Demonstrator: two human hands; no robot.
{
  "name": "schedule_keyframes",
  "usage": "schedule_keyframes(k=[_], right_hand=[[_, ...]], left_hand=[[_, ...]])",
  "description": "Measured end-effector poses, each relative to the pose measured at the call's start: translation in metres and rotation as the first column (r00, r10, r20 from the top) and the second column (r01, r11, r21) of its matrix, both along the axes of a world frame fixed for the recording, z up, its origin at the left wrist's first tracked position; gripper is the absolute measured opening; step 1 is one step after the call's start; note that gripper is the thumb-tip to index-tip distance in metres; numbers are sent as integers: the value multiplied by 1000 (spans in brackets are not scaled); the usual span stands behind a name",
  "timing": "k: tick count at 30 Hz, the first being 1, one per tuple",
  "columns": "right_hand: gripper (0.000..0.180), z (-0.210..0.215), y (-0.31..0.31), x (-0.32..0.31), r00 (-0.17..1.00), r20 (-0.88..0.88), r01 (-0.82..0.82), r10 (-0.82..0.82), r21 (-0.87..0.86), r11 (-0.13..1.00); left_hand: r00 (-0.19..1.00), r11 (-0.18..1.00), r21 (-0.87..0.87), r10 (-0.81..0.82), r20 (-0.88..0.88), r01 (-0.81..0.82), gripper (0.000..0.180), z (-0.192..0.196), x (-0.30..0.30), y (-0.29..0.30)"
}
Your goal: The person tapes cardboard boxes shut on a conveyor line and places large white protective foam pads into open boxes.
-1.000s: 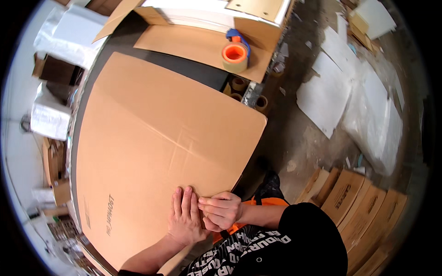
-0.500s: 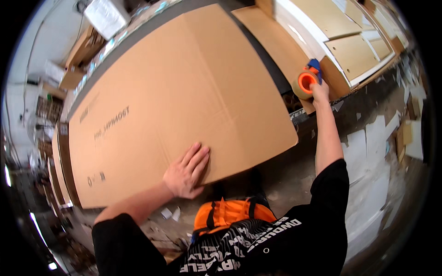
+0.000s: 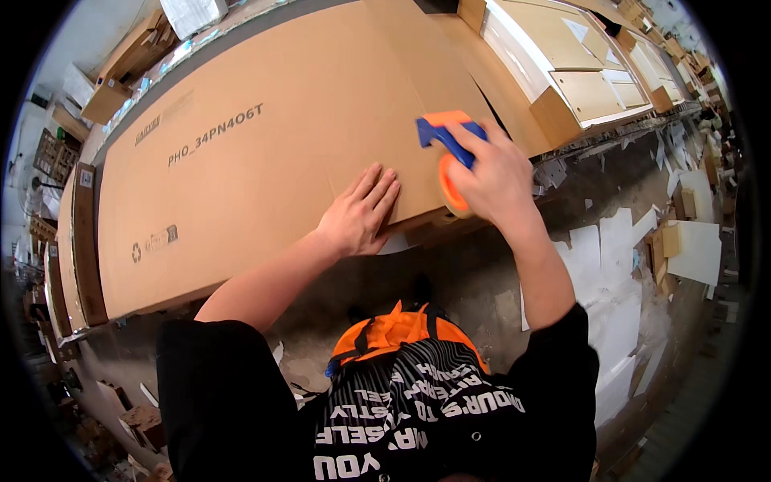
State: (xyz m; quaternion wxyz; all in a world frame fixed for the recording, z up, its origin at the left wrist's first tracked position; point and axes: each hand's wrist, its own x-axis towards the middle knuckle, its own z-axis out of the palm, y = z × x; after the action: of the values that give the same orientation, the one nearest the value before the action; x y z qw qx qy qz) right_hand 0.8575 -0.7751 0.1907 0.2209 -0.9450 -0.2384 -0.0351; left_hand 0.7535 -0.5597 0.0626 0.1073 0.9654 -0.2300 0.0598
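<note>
- While the person stands bent over the work, a black T-shirt (image 3: 233,394) with white lettering fills the lower edge, and an orange bag (image 3: 401,331) with black straps shows at the waist.
- The left hand (image 3: 361,213) lies flat and grasps nothing, its fingers stretched out on the cardboard beside the near edge.
- The right hand (image 3: 494,181) is wrapped around the handle of a tape dispenser (image 3: 459,147), blue and orange, with a roll of tape on an orange core below the grip (whether the tape touches the cardboard, I cannot tell).
- Under the left hand is a large brown cardboard box (image 3: 265,185), lying flat on the table (image 3: 233,37), its top marked with dark print toward the left.
- Beyond its right end stands an open carton (image 3: 554,120) with a white frame and pale wooden panels (image 3: 590,92) inside.
- To the right, white sheets (image 3: 614,273) are strewn over the floor (image 3: 474,297).
- Farther off at the upper left, past the table's far edge, sits a pale wrapped block (image 3: 193,12).
</note>
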Motion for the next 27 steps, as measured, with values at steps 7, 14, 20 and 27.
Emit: schedule_keyframes(k=[7, 14, 20, 27], right_hand=[[40, -13, 40, 5, 926, -376, -239, 42, -495, 836], [55, -134, -116, -128, 696, -717, -416, -17, -423, 805], [55, -100, -114, -115, 437, -751, 421, 496, 658, 625], [55, -118, -109, -110, 352, -629, 760, 693, 624, 180]], left_hand=[[996, 999, 0, -42, 83, 42, 84, -23, 4, 2], [998, 999, 38, -34, 58, 32, 83, -16, 2, -5], [997, 981, 182, 54, 58, -63, 78, -16, -14, -8], [996, 966, -256, 2, 95, 22, 87, -9, -13, -8]])
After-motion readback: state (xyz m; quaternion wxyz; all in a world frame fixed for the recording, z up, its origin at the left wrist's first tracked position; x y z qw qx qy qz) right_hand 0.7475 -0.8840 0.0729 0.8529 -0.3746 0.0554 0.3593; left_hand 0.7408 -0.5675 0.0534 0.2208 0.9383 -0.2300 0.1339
